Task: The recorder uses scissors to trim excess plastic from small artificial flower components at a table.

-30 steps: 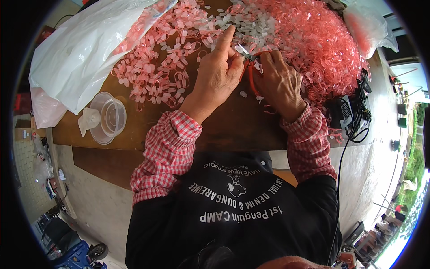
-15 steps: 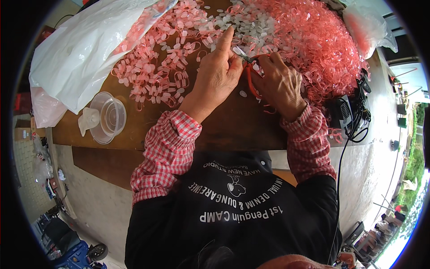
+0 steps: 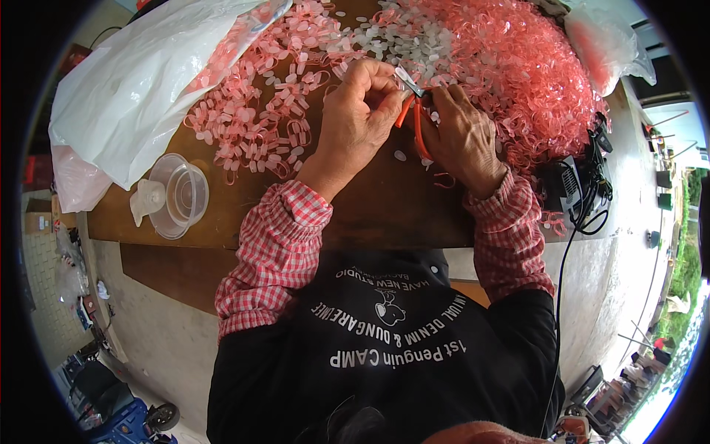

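My right hand [image 3: 467, 137] is closed around a pair of small snips [image 3: 421, 133] with orange handles, their narrow blades pointing up and to the left. Just left of the blades, my left hand [image 3: 353, 122] is in a pinch, thumb against curled fingers. Whatever sits in that pinch is too small and too covered to make out. Beyond both hands lie pale oval plastic pieces [image 3: 416, 37]. To their right rises a large heap of thin pink plastic loops [image 3: 518, 81]. Pink pieces with oval tabs [image 3: 255, 122] are scattered on the left.
On the brown table [image 3: 355, 214], a round transparent tub [image 3: 194, 196] stands at the left below a white plastic bag [image 3: 140, 89]. A black adapter with cables [image 3: 573, 185] is at the right edge. Another plastic bag [image 3: 610, 48] lies at far right.
My left index finger, stretched out before, has curled in, and the thumb now meets the fingers in a pinch. The snips' handles show wider apart. My right hand has barely moved.
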The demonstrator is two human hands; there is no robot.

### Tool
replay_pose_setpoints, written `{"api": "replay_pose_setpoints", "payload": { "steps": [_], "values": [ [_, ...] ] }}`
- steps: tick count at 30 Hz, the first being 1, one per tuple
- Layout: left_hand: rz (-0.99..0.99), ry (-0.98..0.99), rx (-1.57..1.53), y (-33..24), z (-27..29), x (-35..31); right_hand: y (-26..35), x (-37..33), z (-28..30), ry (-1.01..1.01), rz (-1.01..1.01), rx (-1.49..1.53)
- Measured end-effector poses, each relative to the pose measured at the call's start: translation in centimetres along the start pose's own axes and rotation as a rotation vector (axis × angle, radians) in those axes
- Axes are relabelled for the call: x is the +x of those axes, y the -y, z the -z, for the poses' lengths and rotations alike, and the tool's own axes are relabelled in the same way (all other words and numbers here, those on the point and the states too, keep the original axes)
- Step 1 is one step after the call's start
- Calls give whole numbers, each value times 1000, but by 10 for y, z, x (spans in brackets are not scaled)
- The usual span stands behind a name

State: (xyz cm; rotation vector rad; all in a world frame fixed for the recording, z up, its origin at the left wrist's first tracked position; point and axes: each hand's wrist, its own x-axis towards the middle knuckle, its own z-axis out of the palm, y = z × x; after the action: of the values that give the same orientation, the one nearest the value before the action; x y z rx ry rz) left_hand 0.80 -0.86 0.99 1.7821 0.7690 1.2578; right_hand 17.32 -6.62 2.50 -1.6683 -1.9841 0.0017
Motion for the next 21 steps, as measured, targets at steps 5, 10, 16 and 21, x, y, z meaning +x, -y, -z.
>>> {"api": "replay_pose_setpoints", "payload": {
  "steps": [5, 10, 16, 21],
  "values": [
    [5, -34, -65, -1, -2, -1, 5, 0, 6, -7, -15, 10],
    [1, 0, -33, -1, -1, -2, 6, -1, 7, 27, -31, -25],
    [-81, 55, 100, 0, 4, 0, 2, -2, 7, 68, -17, -30],
    [-121, 113, 168, -3, 8, 2, 4, -2, 6, 38, -2, -26]
  ]
}}
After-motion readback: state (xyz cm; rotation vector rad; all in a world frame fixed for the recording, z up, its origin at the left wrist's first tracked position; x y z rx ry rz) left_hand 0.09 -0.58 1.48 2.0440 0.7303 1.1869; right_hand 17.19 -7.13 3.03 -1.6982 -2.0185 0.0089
